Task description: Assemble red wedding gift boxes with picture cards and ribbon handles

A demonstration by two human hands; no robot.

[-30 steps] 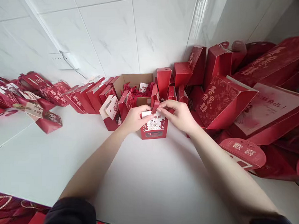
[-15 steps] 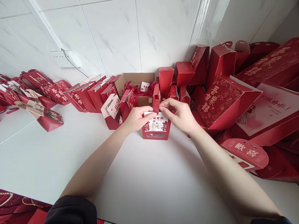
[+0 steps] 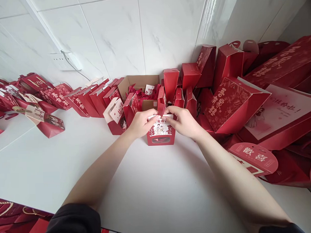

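Observation:
A small red gift box [image 3: 160,140] with a white printed label and an oval window stands upright on the white table [image 3: 145,185]. My left hand [image 3: 142,123] pinches the left part of its top edge between thumb and fingers. On the right part of the same edge, my right hand [image 3: 182,121] has its thumb and fingers closed. Both thumbs nearly meet above the label and cover some of its print. Behind the hands is an open brown carton [image 3: 124,87] holding dark red ribbons and a white tag [image 3: 149,89].
Red boxes [image 3: 95,100] stand in a row left of the carton. Large red boxes [image 3: 231,103] are piled at the right, beside my right forearm. One box [image 3: 50,126] lies tilted at the left. A socket [image 3: 64,62] with a cable is on the tiled wall.
My right hand has moved slightly left and down onto the box's top edge, closer to my left thumb. The view has shifted slightly.

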